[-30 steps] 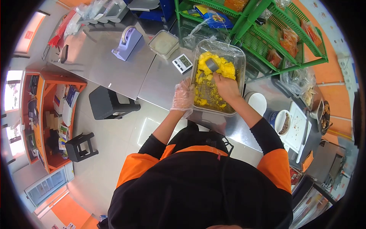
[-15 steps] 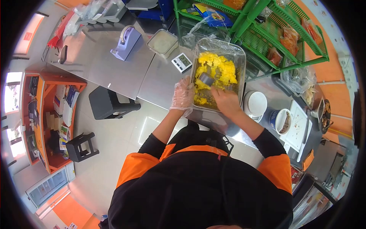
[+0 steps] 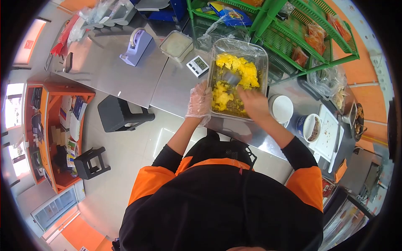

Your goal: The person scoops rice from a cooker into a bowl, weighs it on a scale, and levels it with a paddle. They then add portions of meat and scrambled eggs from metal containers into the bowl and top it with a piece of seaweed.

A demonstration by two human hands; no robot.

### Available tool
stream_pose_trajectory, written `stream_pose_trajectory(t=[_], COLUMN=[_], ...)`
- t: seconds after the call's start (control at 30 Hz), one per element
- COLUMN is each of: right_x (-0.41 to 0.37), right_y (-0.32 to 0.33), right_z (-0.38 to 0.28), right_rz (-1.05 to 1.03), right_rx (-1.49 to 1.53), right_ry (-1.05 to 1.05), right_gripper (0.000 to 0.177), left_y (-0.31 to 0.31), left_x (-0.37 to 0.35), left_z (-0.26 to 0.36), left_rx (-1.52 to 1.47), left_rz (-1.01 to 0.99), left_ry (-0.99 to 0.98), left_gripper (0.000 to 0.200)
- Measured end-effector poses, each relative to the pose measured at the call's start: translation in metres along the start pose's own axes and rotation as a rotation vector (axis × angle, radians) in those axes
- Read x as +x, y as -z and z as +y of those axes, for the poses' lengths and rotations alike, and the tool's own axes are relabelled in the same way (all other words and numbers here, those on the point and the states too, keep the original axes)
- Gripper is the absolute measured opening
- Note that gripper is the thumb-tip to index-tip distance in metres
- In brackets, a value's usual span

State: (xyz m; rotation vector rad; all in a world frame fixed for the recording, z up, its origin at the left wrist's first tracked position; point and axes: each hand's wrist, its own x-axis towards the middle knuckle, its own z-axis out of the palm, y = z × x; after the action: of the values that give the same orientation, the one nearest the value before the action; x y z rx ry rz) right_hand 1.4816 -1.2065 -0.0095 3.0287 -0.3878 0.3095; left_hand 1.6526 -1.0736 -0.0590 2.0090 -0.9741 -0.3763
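Note:
Yellow food [image 3: 246, 75] in soft lumps lies in a clear rectangular tray [image 3: 264, 58] lined with plastic film. My left hand [image 3: 199, 100], in a clear plastic glove, is closed at the tray's left edge, holding it. Bare and slightly blurred, my right hand [image 3: 253, 103] is over the tray's lower right part, its fingers wrapped round a grey metal scraper. The scraper's blurred blade [image 3: 231, 78] is among the yellow lumps near the middle of the tray.
A white timer [image 3: 197, 66], a square tub [image 3: 176, 45] and a tape dispenser [image 3: 137, 47] stand left of the tray. Right of it are a white mug [image 3: 281, 108], a tub of brown food [image 3: 308, 127] and a white board [image 3: 327, 138]. Green baskets [image 3: 289, 37] rise behind.
My right hand has moved slightly right with the scraper, whose blade also shifted right and up. The yellow food has been pushed about, with a larger lump at lower left.

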Motion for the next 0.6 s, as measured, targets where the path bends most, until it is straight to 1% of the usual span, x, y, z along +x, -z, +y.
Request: stream_pose_trajectory(t=[0.07,0.1,0.13,0.2,0.23,0.33,0.43,0.53,0.6], right_x=[0.009,0.011,0.008,-0.006,-0.014,-0.022,-0.023,-0.029,-0.030], right_y=[-0.016,-0.017,-0.016,-0.011,-0.009,0.006,0.005,0.006,-0.001], right_z=[0.015,0.013,0.007,-0.016,-0.028,-0.035,-0.027,-0.044,-0.062], right_rz=[-0.009,-0.032,-0.043,-0.073,-0.013,0.019,0.058,-0.029,-0.013], right_rx=[-0.019,-0.011,-0.016,-0.022,0.055,0.146,0.160,0.180,0.257], right_ry=[-0.118,-0.135,-0.109,-0.053,-0.024,-0.019,-0.242,-0.310,-0.368], right_gripper=[0.038,0.037,0.037,0.038,0.038,0.037,0.035,0.032,0.029], left_y=[0.002,0.002,0.002,-0.001,-0.002,-0.004,-0.008,-0.016,-0.018], left_x=[-0.001,-0.002,-0.002,-0.004,-0.007,-0.019,-0.023,-0.025,-0.025], left_z=[0.004,0.005,0.005,0.001,0.000,0.000,-0.003,-0.002,0.003], left_rx=[-0.046,-0.074,-0.101,-0.170,-0.205,-0.106,-0.127,-0.282,-0.363], left_rz=[-0.029,-0.027,-0.024,0.024,0.047,0.117,0.124,0.169,0.167], left_ry=[0.044,0.060,0.076,-0.002,-0.037,-0.046,-0.039,-0.054,-0.089], left_gripper=[0.031,0.032,0.033,0.034,0.035,0.035,0.039,0.047,0.052])
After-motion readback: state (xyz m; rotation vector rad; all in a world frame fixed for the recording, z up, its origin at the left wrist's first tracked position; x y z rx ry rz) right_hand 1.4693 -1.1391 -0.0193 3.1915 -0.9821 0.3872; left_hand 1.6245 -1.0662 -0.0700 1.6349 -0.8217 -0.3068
